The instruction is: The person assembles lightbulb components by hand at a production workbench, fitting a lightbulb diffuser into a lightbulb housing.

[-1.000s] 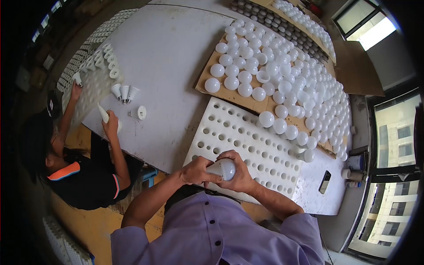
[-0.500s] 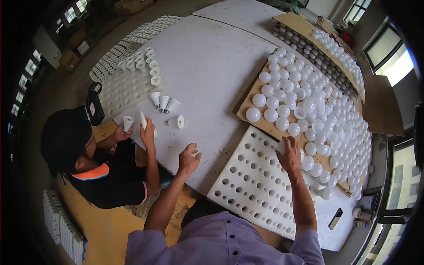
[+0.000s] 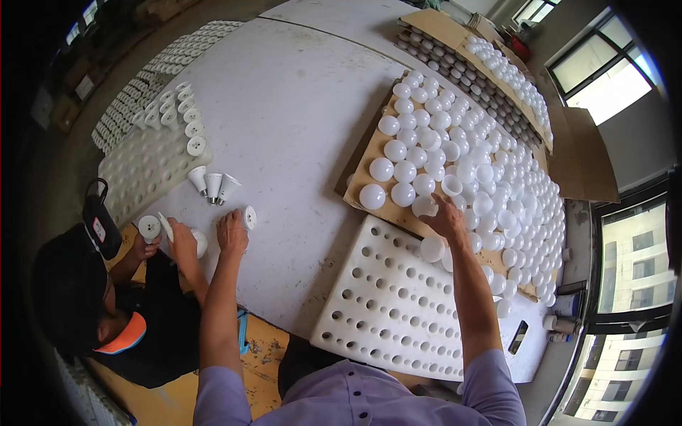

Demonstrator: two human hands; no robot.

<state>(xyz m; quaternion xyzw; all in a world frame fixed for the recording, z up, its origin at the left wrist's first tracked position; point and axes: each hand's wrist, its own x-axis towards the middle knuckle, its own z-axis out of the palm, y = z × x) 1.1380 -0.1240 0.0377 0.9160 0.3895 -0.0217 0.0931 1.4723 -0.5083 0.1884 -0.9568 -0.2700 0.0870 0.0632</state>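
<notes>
My left hand (image 3: 232, 233) is closed at the narrow end of a white lamp housing (image 3: 250, 218) lying on the grey table (image 3: 298, 106). Three more housings (image 3: 214, 186) lie just above it. Over the near-left edge of a cardboard sheet (image 3: 361, 186) covered with white globes, my right hand (image 3: 447, 216) has its thumb and fingers around a white globe (image 3: 425, 206). Another globe (image 3: 432, 248) sits below that hand, by the upper edge of a white foam tray (image 3: 355, 305) with rows of round holes. What lies under the right palm is hidden.
At the left, a person in a black cap (image 3: 60, 284) holds a lamp housing (image 3: 149, 227) and a white piece. Beyond stands a pale tray (image 3: 135, 170) partly filled with housings. Stacked cardboard layers (image 3: 455, 60) with globes stand at the back right, near windows.
My left hand has moved left and up to the lying housing. My right hand has shifted up and left to a globe on the sheet. The whole view has turned.
</notes>
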